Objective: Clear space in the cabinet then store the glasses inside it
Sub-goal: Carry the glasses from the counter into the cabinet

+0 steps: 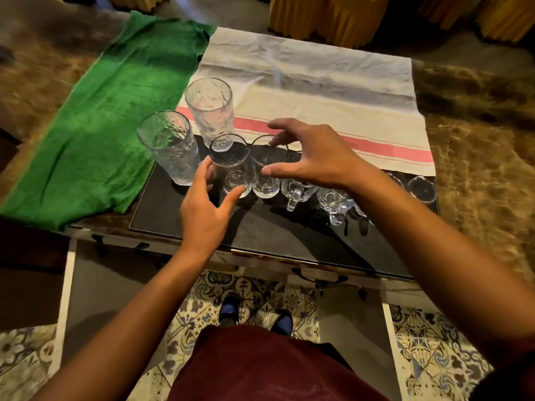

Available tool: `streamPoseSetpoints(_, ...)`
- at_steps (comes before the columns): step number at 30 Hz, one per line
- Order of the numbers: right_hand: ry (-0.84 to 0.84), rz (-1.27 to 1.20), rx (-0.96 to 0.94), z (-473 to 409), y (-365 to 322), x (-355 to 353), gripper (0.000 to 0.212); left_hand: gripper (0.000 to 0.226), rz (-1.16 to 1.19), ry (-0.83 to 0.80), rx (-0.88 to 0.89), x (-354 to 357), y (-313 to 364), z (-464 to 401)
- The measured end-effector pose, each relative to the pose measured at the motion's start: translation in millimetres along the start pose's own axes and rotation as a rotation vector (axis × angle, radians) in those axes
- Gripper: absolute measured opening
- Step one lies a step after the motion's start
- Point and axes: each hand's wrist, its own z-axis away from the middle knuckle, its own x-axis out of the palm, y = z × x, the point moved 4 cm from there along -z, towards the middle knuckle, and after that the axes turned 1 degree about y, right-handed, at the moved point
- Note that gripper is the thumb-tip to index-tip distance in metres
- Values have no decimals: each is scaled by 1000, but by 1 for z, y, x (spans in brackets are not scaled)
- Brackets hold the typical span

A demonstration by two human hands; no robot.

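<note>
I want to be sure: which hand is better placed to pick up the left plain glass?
Left. The left hand is already open around that glass; the right hand hovers over its neighbour.

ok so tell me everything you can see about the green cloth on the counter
The green cloth is a long, soft-looking towel of bright green fabric, wrinkled and spread flat along the left side of the marble counter. Its far end reaches the white cloth with the pink stripe, and its near end lies beside the black mat. A tall textured glass stands at its right edge. Neither hand touches it.
</note>
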Motion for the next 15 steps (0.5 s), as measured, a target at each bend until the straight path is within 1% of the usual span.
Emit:
streamPoseSetpoints(3,40,-5,-26,-2,-1,2,75,63,16,-8,53,4,2,-9)
streamPoseSetpoints(7,94,28,-9,-2,-2,4,72,64,44,-42,83,3,-6,-18)
streamPoseSetpoints(10,48,0,1,0,-5,4,72,63,50,-77,86,0,-8,-17)
streamPoseSetpoints(12,21,-40,21,1,-7,0,75,58,23,-81,111,-5,-6,-14)
streamPoseSetpoints(15,130,-69,38,-6,-12,-13,70,45,-33,-71,141,-25,-11,-6)
